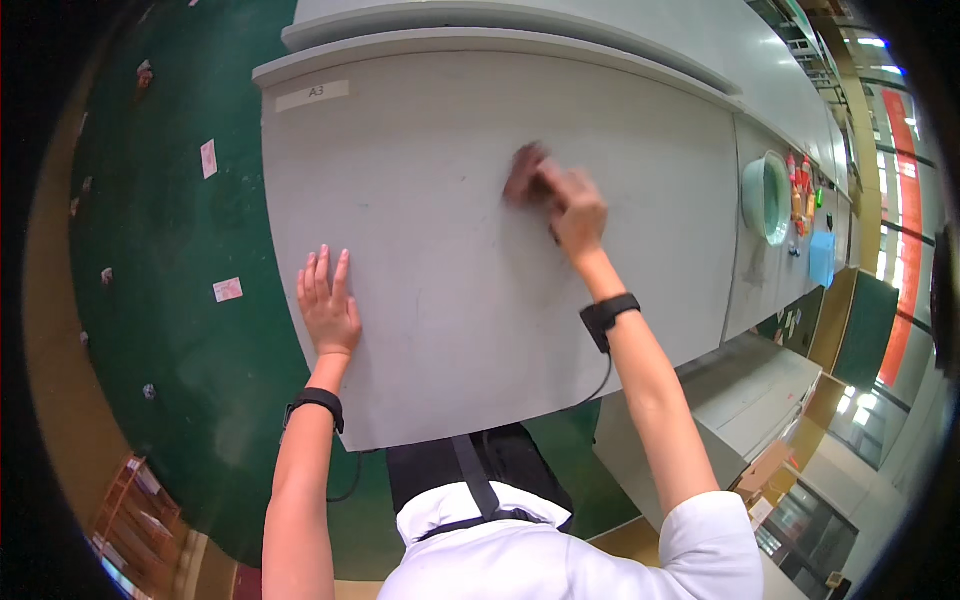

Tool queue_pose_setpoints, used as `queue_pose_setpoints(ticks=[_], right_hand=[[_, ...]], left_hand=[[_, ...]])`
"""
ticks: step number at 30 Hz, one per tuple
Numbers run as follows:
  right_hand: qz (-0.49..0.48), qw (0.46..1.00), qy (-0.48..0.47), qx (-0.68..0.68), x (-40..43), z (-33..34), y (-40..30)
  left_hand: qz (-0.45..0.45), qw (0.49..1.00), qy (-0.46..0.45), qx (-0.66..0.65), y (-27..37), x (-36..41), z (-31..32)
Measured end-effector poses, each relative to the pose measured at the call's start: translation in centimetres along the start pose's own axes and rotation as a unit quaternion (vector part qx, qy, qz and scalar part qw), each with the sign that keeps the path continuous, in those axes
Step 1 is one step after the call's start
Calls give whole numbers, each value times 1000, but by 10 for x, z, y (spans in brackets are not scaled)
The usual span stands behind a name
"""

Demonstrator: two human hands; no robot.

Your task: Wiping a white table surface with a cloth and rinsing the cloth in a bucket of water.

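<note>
A grey tabletop (450,300) fills the middle of the view, with a few faint marks on it and a label strip (313,95) at its far left corner. My right hand (579,211) grips a brown, blurred thing (526,176), perhaps a cloth, against the tabletop right of the middle. At the table's left edge, my left hand (328,304) lies flat with its fingers spread and holds nothing. Each wrist wears a black strap with a cable.
On the adjoining surface to the right stand a pale green basin (766,198), several red and orange bottles (804,180) and a light blue container (822,259). A raised ledge (480,39) runs along the table's far side. Pink slips (228,289) lie on the green floor at left.
</note>
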State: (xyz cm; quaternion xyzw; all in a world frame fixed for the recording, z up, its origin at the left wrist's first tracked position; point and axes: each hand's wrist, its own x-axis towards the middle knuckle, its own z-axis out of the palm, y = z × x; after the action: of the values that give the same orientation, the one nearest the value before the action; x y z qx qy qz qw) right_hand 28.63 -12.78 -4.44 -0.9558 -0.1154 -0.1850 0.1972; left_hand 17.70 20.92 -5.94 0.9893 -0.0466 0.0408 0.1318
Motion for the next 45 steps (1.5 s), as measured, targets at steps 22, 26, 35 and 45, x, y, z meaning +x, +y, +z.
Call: queue_pose_setpoints(ticks=[22,26,35,45], right_hand=[[152,987,28,-48,128,82,-68],[-177,974,-106,94,43,61,-110],[85,990,-98,63,34,23,-63],[121,984,-131,-25,27,20,-74]], left_hand=[[-7,1000,-21,-9,9,0,-1],[-20,999,-25,3,-2,-7,-6],[-17,1000,-25,-1,10,-1,-5],[-16,1000,-21,-6,6,-3,-6]])
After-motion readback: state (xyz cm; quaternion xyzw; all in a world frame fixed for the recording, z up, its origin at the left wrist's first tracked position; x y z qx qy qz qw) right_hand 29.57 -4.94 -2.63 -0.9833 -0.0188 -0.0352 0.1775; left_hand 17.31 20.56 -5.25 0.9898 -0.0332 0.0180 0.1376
